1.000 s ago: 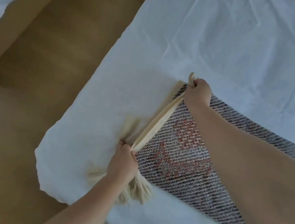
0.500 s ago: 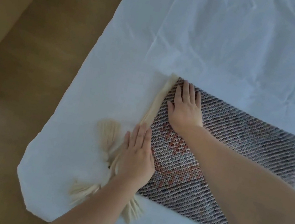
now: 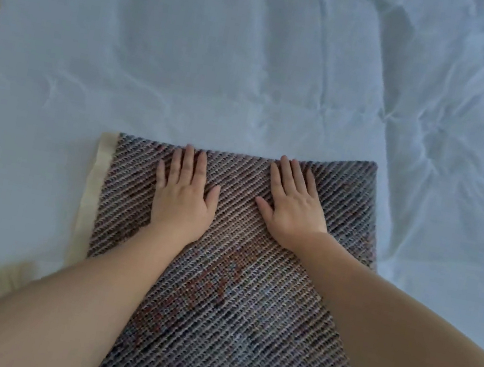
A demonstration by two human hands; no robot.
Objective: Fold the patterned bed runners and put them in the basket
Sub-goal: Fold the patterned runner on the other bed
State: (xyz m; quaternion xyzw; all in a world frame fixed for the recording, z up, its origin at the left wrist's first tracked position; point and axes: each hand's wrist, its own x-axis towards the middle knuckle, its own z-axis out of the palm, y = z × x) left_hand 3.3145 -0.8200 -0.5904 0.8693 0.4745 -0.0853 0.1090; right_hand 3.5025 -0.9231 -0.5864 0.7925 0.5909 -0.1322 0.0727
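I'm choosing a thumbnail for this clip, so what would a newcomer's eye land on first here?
The dark woven bed runner, folded into a rectangle in the lower middle of the white bed sheet, stands out first. The left hand and right hand press flat on its far half, side by side, fingers straight. A cream band edges its left side.

View: single head-worn camera, wide-angle
Direction: forward and steeply down onto the bed [image 3: 253, 72]
Range: close, both forearms filling the lower frame
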